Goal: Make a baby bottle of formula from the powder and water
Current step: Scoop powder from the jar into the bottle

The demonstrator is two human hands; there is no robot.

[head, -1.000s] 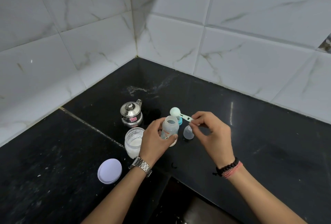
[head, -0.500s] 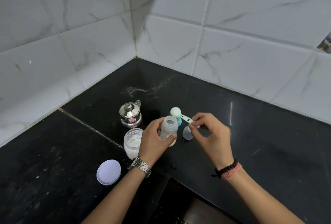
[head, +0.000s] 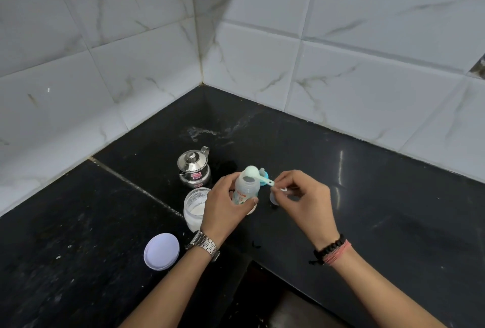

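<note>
Head view shows the right hand (head: 304, 196) pinching the far end of the handle of a small teal scoop (head: 258, 176) between thumb and forefinger, while the other fingers are loosely curled. The scoop's bowl, heaped with white powder, sits right over the open mouth of the baby bottle (head: 246, 191). The left hand (head: 225, 207) wraps its fingers and thumb around the body of the bottle and keeps it upright on the black counter (head: 393, 209). I think the scoop is very light and stiff, so a fine pinch at the handle end is enough, but the powder is loose and will spill if the scoop tilts beside the mouth. The bottle looks like thin plastic, light and easy to tip, so holding its middle is sensible. Just left of the bottle stands the open powder jar (head: 195, 209), and its white lid (head: 162, 251) lies further left and nearer. Behind the jar is a small steel pot (head: 193, 169). Right of the bottle, partly hidden by the right hand, is a clear cap (head: 274, 197).
</note>
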